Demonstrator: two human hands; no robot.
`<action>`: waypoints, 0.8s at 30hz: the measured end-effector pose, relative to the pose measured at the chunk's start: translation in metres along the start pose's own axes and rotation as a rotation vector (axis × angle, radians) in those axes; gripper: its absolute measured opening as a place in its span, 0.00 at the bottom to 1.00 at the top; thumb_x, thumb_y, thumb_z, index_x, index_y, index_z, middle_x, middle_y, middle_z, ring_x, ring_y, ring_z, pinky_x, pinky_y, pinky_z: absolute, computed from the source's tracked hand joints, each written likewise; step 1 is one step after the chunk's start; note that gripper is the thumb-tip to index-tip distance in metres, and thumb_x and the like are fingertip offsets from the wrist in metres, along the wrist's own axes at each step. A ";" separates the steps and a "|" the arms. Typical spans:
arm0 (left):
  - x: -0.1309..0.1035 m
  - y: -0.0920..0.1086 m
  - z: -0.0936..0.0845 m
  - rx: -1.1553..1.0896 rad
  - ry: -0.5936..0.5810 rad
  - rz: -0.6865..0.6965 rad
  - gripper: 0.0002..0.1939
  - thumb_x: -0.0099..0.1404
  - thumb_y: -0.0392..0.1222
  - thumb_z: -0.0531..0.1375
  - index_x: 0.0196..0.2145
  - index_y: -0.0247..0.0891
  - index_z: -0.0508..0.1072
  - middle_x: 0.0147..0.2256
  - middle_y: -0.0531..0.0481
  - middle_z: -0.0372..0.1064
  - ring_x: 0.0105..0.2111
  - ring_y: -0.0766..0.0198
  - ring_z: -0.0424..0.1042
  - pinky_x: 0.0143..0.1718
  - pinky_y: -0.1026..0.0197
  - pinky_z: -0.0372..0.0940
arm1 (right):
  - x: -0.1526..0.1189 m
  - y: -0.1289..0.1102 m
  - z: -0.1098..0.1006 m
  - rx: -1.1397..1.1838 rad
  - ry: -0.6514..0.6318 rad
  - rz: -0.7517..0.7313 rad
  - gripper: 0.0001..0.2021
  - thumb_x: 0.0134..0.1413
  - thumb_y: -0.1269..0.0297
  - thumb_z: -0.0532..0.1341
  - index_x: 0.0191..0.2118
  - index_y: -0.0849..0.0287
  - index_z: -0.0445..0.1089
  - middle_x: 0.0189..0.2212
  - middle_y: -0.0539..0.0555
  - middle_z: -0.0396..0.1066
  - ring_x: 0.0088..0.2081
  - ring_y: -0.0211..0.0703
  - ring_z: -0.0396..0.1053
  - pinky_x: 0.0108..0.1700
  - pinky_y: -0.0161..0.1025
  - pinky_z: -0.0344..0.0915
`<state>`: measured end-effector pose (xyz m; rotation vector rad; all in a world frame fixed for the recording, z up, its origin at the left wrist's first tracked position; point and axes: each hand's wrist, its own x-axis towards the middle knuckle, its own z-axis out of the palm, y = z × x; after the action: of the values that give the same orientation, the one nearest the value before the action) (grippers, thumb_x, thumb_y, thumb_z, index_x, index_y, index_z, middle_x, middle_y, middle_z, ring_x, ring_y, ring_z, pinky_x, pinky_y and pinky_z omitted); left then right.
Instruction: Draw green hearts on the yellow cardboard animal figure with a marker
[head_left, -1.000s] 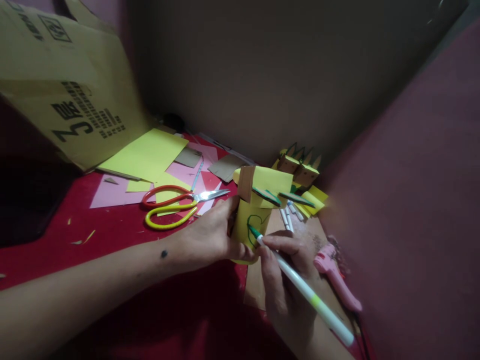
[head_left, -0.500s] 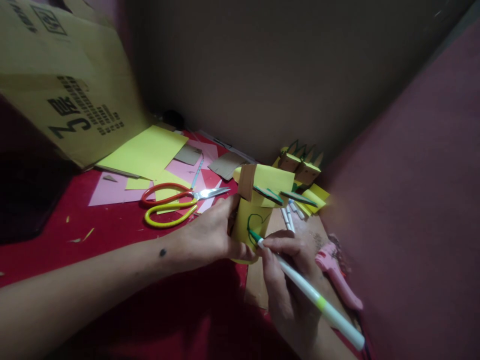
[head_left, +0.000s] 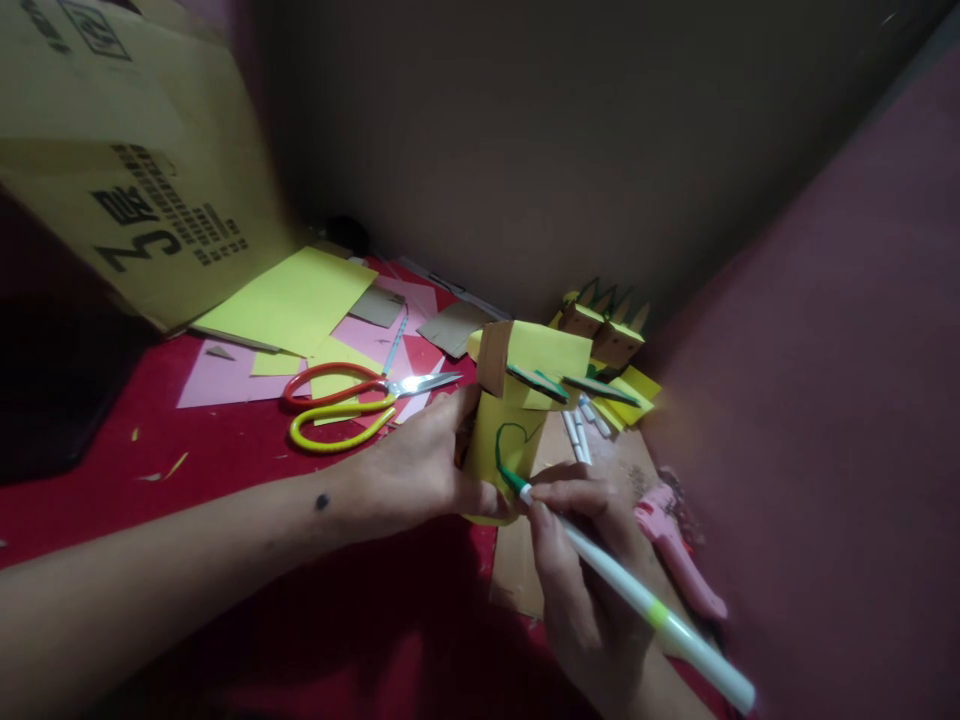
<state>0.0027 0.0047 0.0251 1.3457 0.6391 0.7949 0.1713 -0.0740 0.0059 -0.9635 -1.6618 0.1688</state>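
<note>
Head view: yellow paper figure (head_left: 504, 440) is held upright on the red surface (head_left: 225, 450), gripped by left hand (head_left: 420, 465). Green marker (head_left: 630, 590) is pinched by right hand (head_left: 581, 570), tip on figure. Since earlier frame, tip has been moved slightly lower.

You have a yellow paper figure (head_left: 510, 430) standing upright on the red desk (head_left: 225, 470): a tube body bearing a curved green line, topped by a cardboard-and-yellow head with dark green pointed pieces. Your green marker (head_left: 630, 590), white-barrelled with a lime band, slants with its tip touching the body's lower front.
</note>
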 end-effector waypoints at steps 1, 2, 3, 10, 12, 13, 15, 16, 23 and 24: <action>0.000 0.000 0.000 -0.012 -0.004 -0.001 0.36 0.47 0.30 0.72 0.53 0.38 0.66 0.49 0.45 0.75 0.49 0.47 0.74 0.42 0.55 0.68 | 0.000 0.000 0.000 0.002 -0.002 -0.004 0.08 0.62 0.77 0.60 0.40 0.55 0.70 0.31 0.46 0.72 0.29 0.31 0.72 0.31 0.26 0.70; 0.000 0.000 0.000 -0.023 -0.007 -0.003 0.36 0.47 0.30 0.72 0.53 0.38 0.66 0.49 0.45 0.75 0.50 0.47 0.74 0.41 0.55 0.68 | 0.000 0.000 0.000 0.003 -0.007 -0.005 0.09 0.62 0.77 0.60 0.40 0.55 0.70 0.31 0.46 0.72 0.29 0.31 0.73 0.31 0.26 0.70; 0.000 0.001 0.000 -0.032 -0.008 -0.006 0.36 0.46 0.30 0.72 0.53 0.38 0.66 0.49 0.46 0.75 0.50 0.47 0.74 0.41 0.56 0.68 | 0.000 0.000 -0.001 0.005 -0.012 -0.005 0.09 0.62 0.77 0.60 0.41 0.55 0.71 0.31 0.46 0.72 0.28 0.31 0.73 0.31 0.26 0.71; -0.001 0.002 0.000 -0.051 0.027 -0.028 0.34 0.46 0.33 0.74 0.49 0.40 0.66 0.43 0.50 0.74 0.42 0.55 0.74 0.39 0.57 0.69 | 0.000 0.000 -0.002 0.040 -0.001 0.000 0.11 0.61 0.78 0.60 0.41 0.53 0.71 0.32 0.45 0.73 0.27 0.30 0.72 0.30 0.27 0.70; -0.001 0.002 -0.001 -0.043 0.029 -0.026 0.33 0.47 0.34 0.75 0.49 0.41 0.66 0.41 0.52 0.74 0.41 0.55 0.74 0.38 0.57 0.69 | 0.001 0.000 -0.001 0.069 -0.011 -0.008 0.12 0.61 0.79 0.59 0.41 0.53 0.71 0.32 0.46 0.72 0.29 0.31 0.73 0.31 0.28 0.70; -0.001 0.001 -0.001 -0.041 0.029 -0.025 0.33 0.48 0.35 0.76 0.49 0.42 0.67 0.40 0.52 0.73 0.41 0.54 0.74 0.38 0.57 0.69 | 0.001 0.000 -0.001 0.078 -0.010 -0.009 0.12 0.61 0.79 0.59 0.41 0.53 0.71 0.32 0.46 0.72 0.32 0.33 0.74 0.31 0.28 0.70; -0.001 0.001 -0.002 -0.044 0.028 -0.023 0.33 0.48 0.35 0.76 0.50 0.42 0.68 0.39 0.53 0.73 0.42 0.53 0.74 0.37 0.57 0.69 | 0.001 0.001 0.000 0.086 0.002 -0.004 0.12 0.61 0.80 0.59 0.41 0.53 0.71 0.32 0.47 0.72 0.37 0.35 0.76 0.32 0.28 0.69; -0.001 0.001 -0.003 -0.044 0.028 -0.023 0.33 0.48 0.35 0.76 0.50 0.42 0.68 0.39 0.52 0.73 0.43 0.53 0.75 0.37 0.57 0.69 | 0.001 0.001 0.000 0.091 0.006 0.001 0.12 0.61 0.80 0.59 0.41 0.53 0.71 0.32 0.47 0.72 0.39 0.36 0.77 0.31 0.28 0.69; -0.002 0.000 -0.007 0.032 0.038 -0.007 0.33 0.48 0.38 0.77 0.50 0.39 0.69 0.40 0.50 0.75 0.43 0.51 0.75 0.38 0.55 0.69 | -0.002 0.006 -0.003 0.136 -0.003 0.006 0.13 0.61 0.80 0.59 0.42 0.54 0.71 0.32 0.49 0.72 0.40 0.40 0.75 0.34 0.33 0.71; -0.002 0.000 -0.008 0.044 0.031 -0.003 0.33 0.49 0.38 0.77 0.50 0.39 0.69 0.39 0.50 0.75 0.43 0.51 0.75 0.38 0.55 0.69 | -0.003 0.007 -0.003 0.141 -0.001 0.005 0.12 0.61 0.80 0.59 0.42 0.54 0.71 0.32 0.49 0.72 0.39 0.40 0.75 0.36 0.34 0.72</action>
<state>-0.0048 0.0080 0.0241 1.3738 0.6862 0.8046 0.1774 -0.0726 0.0007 -0.8609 -1.6257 0.2855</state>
